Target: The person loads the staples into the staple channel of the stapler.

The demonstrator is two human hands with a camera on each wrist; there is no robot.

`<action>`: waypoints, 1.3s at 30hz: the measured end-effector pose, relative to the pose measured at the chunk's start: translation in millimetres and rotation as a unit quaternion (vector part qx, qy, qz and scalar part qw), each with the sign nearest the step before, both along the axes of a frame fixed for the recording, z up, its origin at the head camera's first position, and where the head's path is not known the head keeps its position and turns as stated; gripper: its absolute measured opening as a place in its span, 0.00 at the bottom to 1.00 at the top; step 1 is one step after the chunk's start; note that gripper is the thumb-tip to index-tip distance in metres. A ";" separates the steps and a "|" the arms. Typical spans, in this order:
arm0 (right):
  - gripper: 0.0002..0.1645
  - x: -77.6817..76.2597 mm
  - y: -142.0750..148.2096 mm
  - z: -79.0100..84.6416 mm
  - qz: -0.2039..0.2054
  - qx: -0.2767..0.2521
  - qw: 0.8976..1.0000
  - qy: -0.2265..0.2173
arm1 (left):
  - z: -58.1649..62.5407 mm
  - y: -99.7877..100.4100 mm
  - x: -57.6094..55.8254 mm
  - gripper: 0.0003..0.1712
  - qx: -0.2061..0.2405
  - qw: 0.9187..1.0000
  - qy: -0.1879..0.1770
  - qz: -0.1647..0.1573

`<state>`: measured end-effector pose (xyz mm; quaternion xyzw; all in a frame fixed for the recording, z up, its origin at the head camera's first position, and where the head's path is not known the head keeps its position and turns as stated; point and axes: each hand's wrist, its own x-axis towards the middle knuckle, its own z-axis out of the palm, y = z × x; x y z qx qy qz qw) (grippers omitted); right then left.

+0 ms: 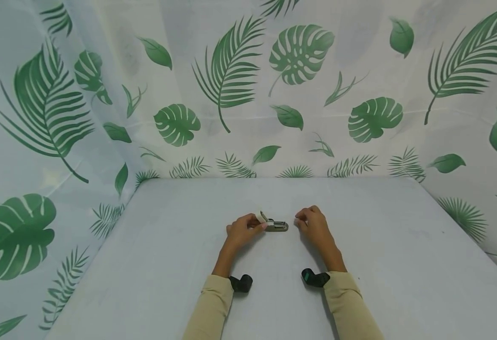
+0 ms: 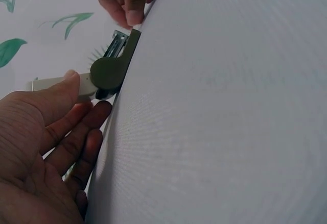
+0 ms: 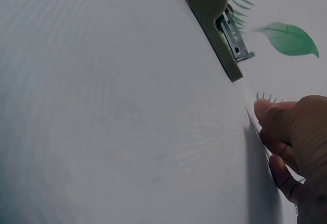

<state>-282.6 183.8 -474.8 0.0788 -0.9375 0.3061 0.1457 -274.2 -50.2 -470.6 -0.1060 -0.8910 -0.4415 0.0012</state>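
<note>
This looks like a screened-off recording booth; the building around it cannot be told. Pale, creased curtain fabric [image 1: 248, 130], printed with green monstera leaves [image 1: 176, 125] and palm leaves [image 1: 233, 63], walls in 3 sides of a plain white table [image 1: 167, 264]. The black left wrist camera [image 1: 243, 283] and right wrist camera [image 1: 315, 277], worn at the sleeve cuffs [image 1: 339, 284], also suggest filming.

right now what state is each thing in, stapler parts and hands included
stapler: open, lying on the table
cream cover: swung back, away from the base
metal channel: exposed, angled up off the base; staples inside, can't tell
left hand: pinching the cream cover
right hand: fingers bent, apart from the stapler; anything held, can't tell
</note>
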 end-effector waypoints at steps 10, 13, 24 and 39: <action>0.08 1.5 -0.3 1.8 0.000 -0.032 0.999 0.012 | 1.7 0.6 2.1 0.17 0.001 1.000 0.002 -0.002; 0.10 1.5 -1.2 -0.3 0.000 -0.024 1.000 0.020 | 2.9 0.9 4.0 0.17 0.001 1.000 0.000 -0.002; 0.10 1.4 0.7 -1.6 -0.003 -0.076 0.996 0.057 | 4.1 -0.1 2.9 0.16 0.012 1.000 0.004 -0.003; 0.11 7.2 -4.9 3.2 -0.005 -0.122 0.992 -0.011 | 2.2 0.6 1.2 0.18 0.001 1.000 0.004 0.000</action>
